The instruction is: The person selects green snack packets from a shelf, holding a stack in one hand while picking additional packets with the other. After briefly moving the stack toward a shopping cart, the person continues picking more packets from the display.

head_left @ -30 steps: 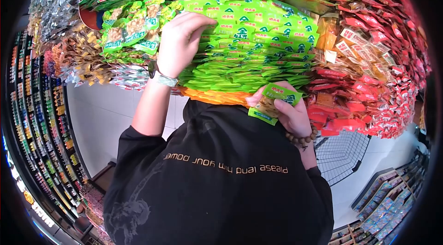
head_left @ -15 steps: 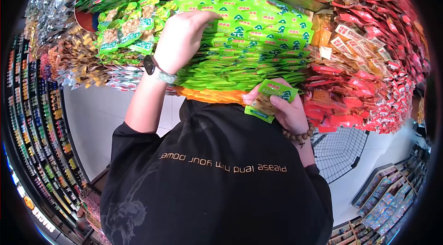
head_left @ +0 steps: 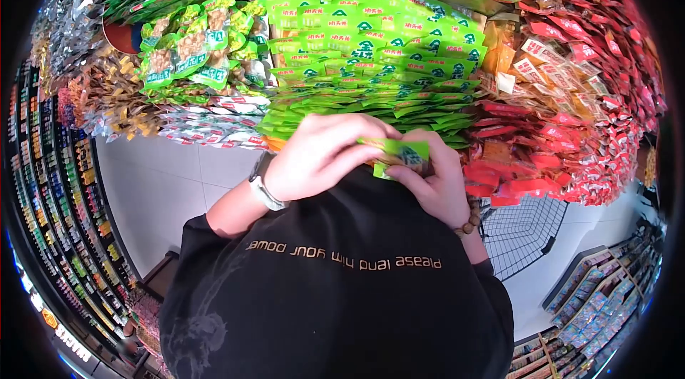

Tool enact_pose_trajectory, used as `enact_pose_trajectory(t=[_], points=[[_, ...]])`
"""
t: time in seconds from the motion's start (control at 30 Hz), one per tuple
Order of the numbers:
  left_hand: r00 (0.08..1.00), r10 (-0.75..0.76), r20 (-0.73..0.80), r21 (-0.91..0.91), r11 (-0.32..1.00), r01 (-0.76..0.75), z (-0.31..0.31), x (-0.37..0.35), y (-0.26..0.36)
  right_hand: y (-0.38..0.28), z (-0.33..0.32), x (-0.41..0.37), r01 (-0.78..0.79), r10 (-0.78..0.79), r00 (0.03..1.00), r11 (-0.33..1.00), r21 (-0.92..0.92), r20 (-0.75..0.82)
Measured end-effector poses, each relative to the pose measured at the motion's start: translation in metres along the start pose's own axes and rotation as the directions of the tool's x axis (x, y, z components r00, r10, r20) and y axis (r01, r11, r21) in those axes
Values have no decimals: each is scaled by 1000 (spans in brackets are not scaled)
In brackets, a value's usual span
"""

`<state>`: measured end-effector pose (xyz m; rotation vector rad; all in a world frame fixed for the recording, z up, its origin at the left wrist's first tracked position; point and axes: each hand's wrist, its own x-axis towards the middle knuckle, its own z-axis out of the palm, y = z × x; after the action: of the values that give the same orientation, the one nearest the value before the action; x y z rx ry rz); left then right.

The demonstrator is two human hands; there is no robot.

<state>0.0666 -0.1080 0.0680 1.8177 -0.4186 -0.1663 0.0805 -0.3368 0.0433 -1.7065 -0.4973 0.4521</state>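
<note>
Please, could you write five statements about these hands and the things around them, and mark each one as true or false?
1. The right hand holds a small green packet. True.
2. The left hand is far from that packet. False: its fingers are at the packet, close to the right hand.
3. The bead bracelet is on the left wrist. False: it is on the right wrist.
4. Red packets lie to the right of the green pile. True.
5. The black shirt has no writing. False: letters run across it.
</note>
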Motion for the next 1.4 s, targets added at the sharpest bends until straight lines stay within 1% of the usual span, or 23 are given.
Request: enact_pose_trajectory(t=[0.07,0.13,0.2,0.23,0.27,0.33,0.4,0.43,0.47,0.53,0.63,0.73,0.87,0.93,1.03,1.07,1.13,1.17,1.2,1.27,1.3,1.37,1.4], points=[[982,-50,-182,18,998,54,-10,-3,6,3,2,0,-58,61,998,992,112,-27],[939,-28,-343,70,996,56,-24,-8,2,9,6,-1,-140,154,987,952,271,-32],[847,85,-524,95,995,-41,-39,-1,4,12,3,6,-46,57,998,973,228,-42],[768,169,-618,143,985,-102,-45,4,2,14,2,9,1,9,999,979,205,-44],[716,219,-663,225,970,-88,-50,10,0,15,1,10,-7,18,999,971,238,-46],[719,269,-640,362,932,-26,-63,19,-7,19,2,11,-19,35,998,952,306,-45],[769,382,-512,607,795,9,-71,25,-13,21,1,10,-32,51,998,942,334,-48],[782,343,-521,600,798,50,-71,26,-18,21,1,10,-39,61,997,936,349,-52],[817,335,-469,624,781,38,-71,24,-24,22,1,9,-37,65,996,929,369,-64],[799,418,-432,704,710,9,-67,29,-24,23,2,10,-31,73,993,912,409,-88],[853,286,-436,637,768,67,-60,28,-22,27,1,10,-12,52,995,909,417,-83],[921,196,-335,652,754,77,-57,28,-25,28,1,11,-10,48,996,891,454,-73],[945,202,-258,650,760,15,-58,35,-28,29,0,10,-35,65,997,890,455,-49],[953,159,-257,635,771,42,-56,38,-27,25,1,11,-33,68,996,891,452,-60],[966,72,-247,635,766,105,-55,42,-25,14,0,11,-58,74,997,934,353,-32],[971,59,-230,642,760,105,-54,42,-24,9,0,14,32,-11,996,970,240,-86],[981,31,-191,656,747,104,-51,42,-26,0,-1,23,197,-194,967,980,-3,-166],[982,53,-179,679,729,84,-49,41,-28,-6,-6,29,237,-256,950,964,-121,-177],[987,5,-158,706,700,109,-48,40,-28,-17,-9,36,256,-296,934,945,-204,-199],[989,-85,-119,761,632,146,-46,39,-28,-29,-15,57,356,-456,874,835,-420,-166],[989,-76,-124,758,636,143,-47,40,-29,-30,-13,67,360,-463,876,814,-456,-134],[987,-126,-98,743,650,157,-50,42,-28,-31,-7,88,368,-468,881,770,-521,-70],[985,-154,-83,735,657,165,-51,42,-28,-25,-6,96,376,-466,885,714,-591,0]])
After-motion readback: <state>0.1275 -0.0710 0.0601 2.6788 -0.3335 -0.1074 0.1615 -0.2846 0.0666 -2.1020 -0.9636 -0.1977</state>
